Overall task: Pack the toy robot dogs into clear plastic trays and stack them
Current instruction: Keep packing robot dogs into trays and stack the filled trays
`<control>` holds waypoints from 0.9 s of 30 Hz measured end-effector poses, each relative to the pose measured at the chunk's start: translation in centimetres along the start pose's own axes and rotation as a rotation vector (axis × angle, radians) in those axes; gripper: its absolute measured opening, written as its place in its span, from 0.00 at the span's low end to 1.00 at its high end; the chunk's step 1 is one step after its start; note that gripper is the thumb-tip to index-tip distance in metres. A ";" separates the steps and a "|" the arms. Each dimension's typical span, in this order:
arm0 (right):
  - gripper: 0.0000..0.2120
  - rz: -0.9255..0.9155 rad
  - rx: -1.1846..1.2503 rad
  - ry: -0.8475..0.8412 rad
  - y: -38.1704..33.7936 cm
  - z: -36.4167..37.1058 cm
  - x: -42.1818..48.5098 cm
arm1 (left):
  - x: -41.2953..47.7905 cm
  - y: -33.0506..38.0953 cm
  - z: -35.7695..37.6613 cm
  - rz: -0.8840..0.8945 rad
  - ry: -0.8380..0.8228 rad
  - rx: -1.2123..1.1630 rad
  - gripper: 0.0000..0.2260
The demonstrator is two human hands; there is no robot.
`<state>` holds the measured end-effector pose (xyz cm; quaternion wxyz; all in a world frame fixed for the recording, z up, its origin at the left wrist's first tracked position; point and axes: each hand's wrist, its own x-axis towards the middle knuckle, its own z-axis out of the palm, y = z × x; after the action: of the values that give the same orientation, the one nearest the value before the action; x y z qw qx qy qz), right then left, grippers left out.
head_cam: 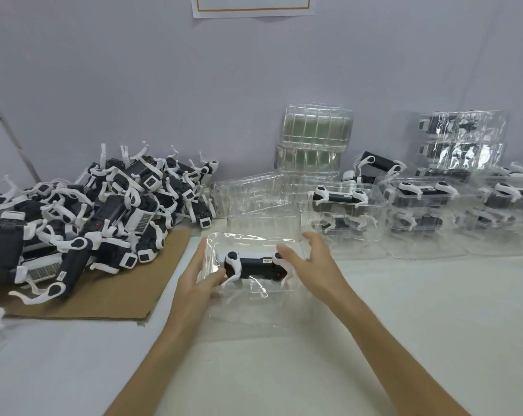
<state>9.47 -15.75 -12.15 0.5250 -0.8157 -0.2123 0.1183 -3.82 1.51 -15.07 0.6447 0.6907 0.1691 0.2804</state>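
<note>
- Your left hand (200, 274) grips the clear tray (245, 237) at its left end; your right hand (309, 262) rests open-fingered at its right end.
- The toy dog (254, 265), black-bodied and white-legged, lies inside that tray.
- Beyond: loose dogs (104, 205) piled left, packed trays (344, 211) stacked right.

Open white surface (464, 310) lies in the foreground, free along the near edge and to the right. A heap of toy robot dogs (89, 220) on cardboard (104, 301) blocks the left. Filled clear trays (419, 211) and empty tray stacks (311, 145) line the far side.
</note>
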 end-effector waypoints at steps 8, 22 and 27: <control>0.14 0.095 0.184 -0.288 1.3 -1.4 1.4 | -0.1 0.9 0.1 0.127 0.002 0.079 0.29; 0.36 -0.135 0.326 -0.179 1.4 -1.6 1.2 | 0.3 0.4 -0.4 0.084 -0.165 0.093 0.49; 0.34 -0.142 0.298 -0.149 1.3 -1.3 1.1 | 0.4 0.0 -0.1 0.066 -0.079 0.096 0.47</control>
<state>11.24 -16.73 -12.79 0.6297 -0.7010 -0.2877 0.1712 -3.53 1.84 -14.94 0.6075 0.7366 0.1339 0.2654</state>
